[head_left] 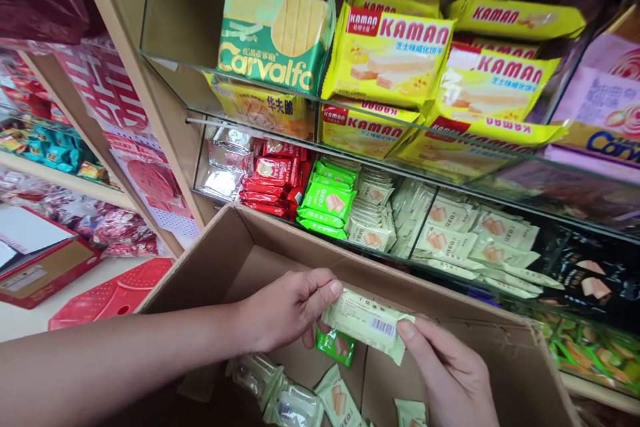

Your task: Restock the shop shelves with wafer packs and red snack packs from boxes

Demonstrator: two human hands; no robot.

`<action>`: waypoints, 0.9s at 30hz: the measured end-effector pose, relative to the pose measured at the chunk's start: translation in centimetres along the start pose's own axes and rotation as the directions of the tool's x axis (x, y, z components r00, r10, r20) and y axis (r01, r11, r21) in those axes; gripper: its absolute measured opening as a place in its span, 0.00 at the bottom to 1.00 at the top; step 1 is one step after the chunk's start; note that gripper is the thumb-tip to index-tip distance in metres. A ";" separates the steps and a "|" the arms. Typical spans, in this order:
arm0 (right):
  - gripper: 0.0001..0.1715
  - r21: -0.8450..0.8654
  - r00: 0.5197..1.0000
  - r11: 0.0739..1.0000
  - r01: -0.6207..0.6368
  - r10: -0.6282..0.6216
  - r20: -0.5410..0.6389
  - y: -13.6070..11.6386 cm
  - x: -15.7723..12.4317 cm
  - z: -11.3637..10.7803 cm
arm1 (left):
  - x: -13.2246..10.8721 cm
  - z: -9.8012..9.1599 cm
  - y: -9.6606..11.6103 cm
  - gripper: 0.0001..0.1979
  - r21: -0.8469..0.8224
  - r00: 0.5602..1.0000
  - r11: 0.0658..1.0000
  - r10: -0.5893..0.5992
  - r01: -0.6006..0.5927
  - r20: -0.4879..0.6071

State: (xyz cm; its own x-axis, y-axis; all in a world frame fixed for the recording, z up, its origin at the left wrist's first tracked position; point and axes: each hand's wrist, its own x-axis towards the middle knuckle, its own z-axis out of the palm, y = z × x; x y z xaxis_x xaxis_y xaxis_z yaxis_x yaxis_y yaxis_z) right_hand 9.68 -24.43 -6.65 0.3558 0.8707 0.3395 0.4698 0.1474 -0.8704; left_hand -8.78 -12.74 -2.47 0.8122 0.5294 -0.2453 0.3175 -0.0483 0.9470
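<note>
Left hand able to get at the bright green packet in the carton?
Probably not while the left hand pinches the pale packet; otherwise the open carton leaves the bright green packet reachable from above.

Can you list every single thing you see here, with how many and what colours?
held packet: one, pale green, between both hands
cardboard box: one, brown, below
boxed packets: several, pale green, bright green or clear, inside
Carvalfo pack: one, green, top left
waffle pack: one visible, yellow-orange, beneath it
Kaman packs: several, yellow, top middle
purple packs: a few, top right
red packets: many, middle row
green packets: several, beside those
pale packets: many, pale green, further right
black packets: some, right
red carton: one, far left
wooden shelving: count unclear, tan, behind
left hand: one, bare, packet's left end
right hand: one, bare, packet's right end
</note>
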 end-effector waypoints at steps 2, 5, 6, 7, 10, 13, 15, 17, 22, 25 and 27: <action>0.08 -0.162 0.964 0.951 0.263 -0.265 0.004 -0.6 0.1 -0.2 | 0.1 -0.1 -0.2 0.26 -0.128 0.976 0.972 -0.181 0.196 0.120; 0.18 -0.252 0.792 0.751 0.610 -0.584 0.177 -1.3 0.2 -0.1 | 0.2 -0.3 -0.1 0.28 -0.416 0.923 0.836 -0.247 0.357 0.296; 0.18 -0.231 0.733 0.696 0.680 -0.635 0.243 -1.4 0.2 0.0 | 0.2 -0.4 0.0 0.26 -0.496 0.926 0.793 -0.224 0.354 0.303; 0.17 -0.194 0.686 0.662 0.724 -0.663 0.301 -1.4 0.2 0.1 | 0.2 -0.4 0.2 0.26 -0.552 0.935 0.763 -0.202 0.336 0.290; 0.14 -0.116 0.700 0.711 0.694 -0.629 0.337 -1.2 -0.2 0.5 | 0.0 -0.7 0.5 0.32 -0.601 0.956 0.750 -0.153 0.276 0.250; 0.16 -0.084 0.906 0.917 0.391 -0.366 0.213 -0.6 -0.8 0.9 | -0.2 -0.7 0.6 0.35 -0.583 0.957 0.770 -0.120 0.258 0.265; 0.20 0.050 0.979 0.997 0.059 -0.067 0.195 -0.3 -1.2 1.2 | -0.2 -0.6 0.4 0.34 -0.568 0.957 0.781 -0.127 0.259 0.261; 0.19 0.184 0.936 0.954 -0.238 0.174 0.305 -0.2 -1.2 1.6 | -0.1 -0.3 0.2 0.31 -0.557 0.963 0.794 -0.137 0.246 0.230; 0.12 0.235 0.833 0.848 -0.474 0.346 0.432 -0.3 -0.6 2.0 | 0.5 -0.2 -0.4 0.24 -0.512 0.986 0.843 -0.156 0.165 0.062; 0.16 0.317 0.873 0.844 -0.433 0.306 0.379 -0.7 -0.2 2.1 | 0.7 -0.1 -0.5 0.21 -0.446 0.992 0.886 -0.109 0.128 0.069; 0.26 0.385 0.877 0.821 -0.421 0.260 0.404 -1.0 0.1 2.3 | 0.5 0.3 -0.8 0.20 -0.403 0.991 0.910 -0.054 0.101 0.126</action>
State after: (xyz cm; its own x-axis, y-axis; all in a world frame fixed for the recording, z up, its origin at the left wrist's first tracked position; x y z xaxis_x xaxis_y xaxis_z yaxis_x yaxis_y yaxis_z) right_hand 7.42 -23.40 -6.53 0.1077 0.9915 -0.0732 -0.0747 -0.0653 -0.9951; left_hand -8.50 -12.70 -3.37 0.8489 0.4205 -0.3203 0.1737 0.3504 0.9204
